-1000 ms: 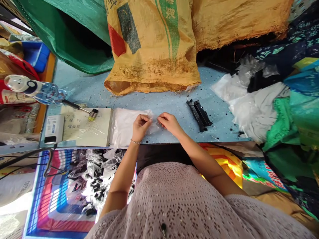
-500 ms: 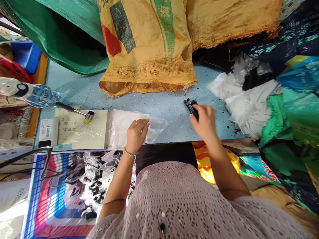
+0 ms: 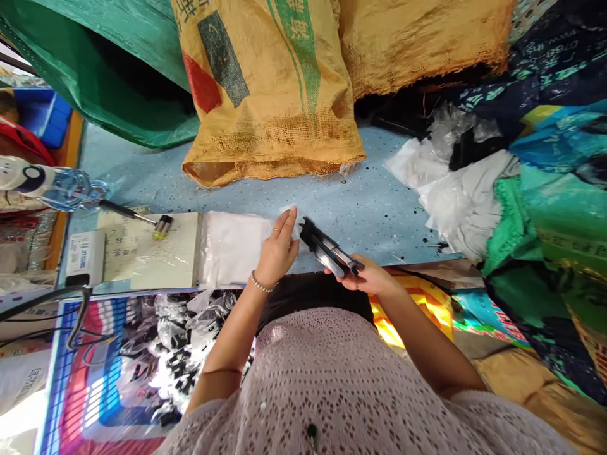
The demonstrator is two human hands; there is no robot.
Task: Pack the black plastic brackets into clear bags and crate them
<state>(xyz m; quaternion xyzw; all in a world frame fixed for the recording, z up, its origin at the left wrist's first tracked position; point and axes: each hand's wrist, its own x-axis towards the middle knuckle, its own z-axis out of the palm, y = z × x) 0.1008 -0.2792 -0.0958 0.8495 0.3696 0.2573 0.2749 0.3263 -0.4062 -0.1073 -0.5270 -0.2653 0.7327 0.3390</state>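
Observation:
My left hand (image 3: 279,249) is at the bench's front edge, fingers straight and close together with the thumb near them. Thin clear plastic, seemingly a small bag (image 3: 288,210), shows at its fingertips; most of it is hidden behind the hand. My right hand (image 3: 358,277) grips one end of a long black plastic bracket (image 3: 325,245) with an open slot along it. The bracket's far end tilts up toward my left fingertips, with a small gap between them. Left of my left hand lies a stack of clear plastic bags (image 3: 232,249).
A yellow woven sack (image 3: 275,139) lies at the back of the blue bench (image 3: 393,215). On the left are a cardboard piece (image 3: 177,253), a screwdriver-like tool (image 3: 137,216), a white box (image 3: 85,256) and a water bottle (image 3: 61,186). Below stands a basket (image 3: 90,385) of bagged black parts.
My right hand has picked the black bracket up off the bench and brought it left, close to my left hand. My left hand has moved slightly right and up with the clear plastic.

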